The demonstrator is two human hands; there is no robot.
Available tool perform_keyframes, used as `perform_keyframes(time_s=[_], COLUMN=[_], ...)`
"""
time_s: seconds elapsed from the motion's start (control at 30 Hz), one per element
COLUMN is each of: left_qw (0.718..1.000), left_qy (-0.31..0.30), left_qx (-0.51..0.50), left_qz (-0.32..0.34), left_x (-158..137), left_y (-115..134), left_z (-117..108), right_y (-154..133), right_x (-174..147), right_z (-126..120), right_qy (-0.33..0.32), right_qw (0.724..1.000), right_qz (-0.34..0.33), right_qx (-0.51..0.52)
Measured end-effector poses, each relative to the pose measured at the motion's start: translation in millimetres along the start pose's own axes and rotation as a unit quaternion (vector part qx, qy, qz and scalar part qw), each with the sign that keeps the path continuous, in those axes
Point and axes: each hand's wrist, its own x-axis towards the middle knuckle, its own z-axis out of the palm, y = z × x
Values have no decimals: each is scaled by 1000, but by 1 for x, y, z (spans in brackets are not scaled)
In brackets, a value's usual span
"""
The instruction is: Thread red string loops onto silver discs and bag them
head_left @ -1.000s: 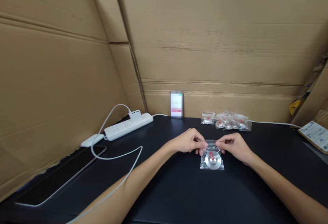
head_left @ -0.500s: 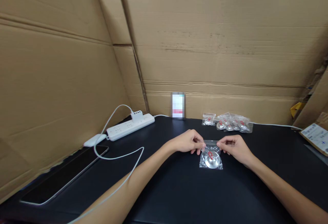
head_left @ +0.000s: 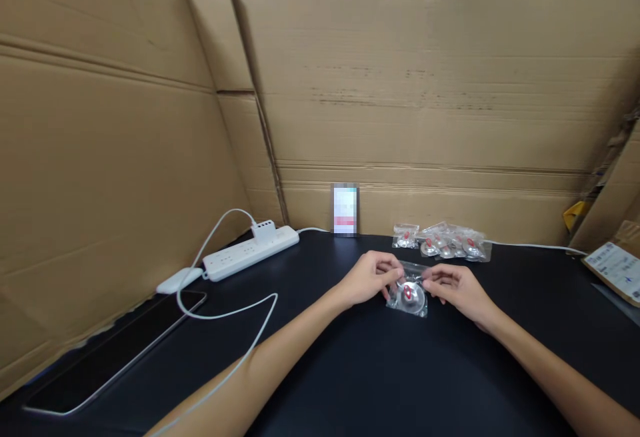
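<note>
A small clear plastic zip bag point(head_left: 408, 297) is held between my two hands just over the black table point(head_left: 380, 377). Inside it lies a round, shiny silver disc with a red loop on top; its exact kind I cannot make out. My left hand point(head_left: 373, 278) pinches the bag's upper left edge between thumb and fingers. On the other side, my right hand point(head_left: 457, 290) has its thumb and fingertips closed at the bag's upper right corner. The bag tilts a little, its top strip facing the back.
Several similar bagged discs point(head_left: 453, 242) lie at the back, beside one separate bag point(head_left: 405, 236). A lit phone point(head_left: 345, 210) leans against the cardboard wall point(head_left: 400, 124). Left are a white power strip point(head_left: 250, 252), a loose cable and a dark tablet point(head_left: 115, 357). A labelled package point(head_left: 615, 267) sits right.
The bag has shifted slightly up and left and become more tilted. My left hand's fingers have moved a little further over its edge. The camera view has shifted slightly.
</note>
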Motion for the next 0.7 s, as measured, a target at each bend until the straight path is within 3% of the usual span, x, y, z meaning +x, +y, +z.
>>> perform_keyframes(time_s=[0.13, 0.37, 0.53, 0.7], left_qw=[996, 987, 989, 993], left_qy=[55, 62, 11, -9], left_qx=[-77, -147, -140, -106], left_qz=[4, -2, -43, -42], left_x=[0, -2, -4, -3], left_y=[7, 11, 7, 6], left_z=[7, 13, 19, 19], right_y=[1, -9, -7, -6], right_x=[-1, -4, -4, -3], right_z=[4, 11, 10, 12], right_qy=[-7, -15, 23, 19], right_qw=[999, 993, 990, 991], right_qz=[8, 14, 10, 13], right_qx=[45, 118, 141, 134])
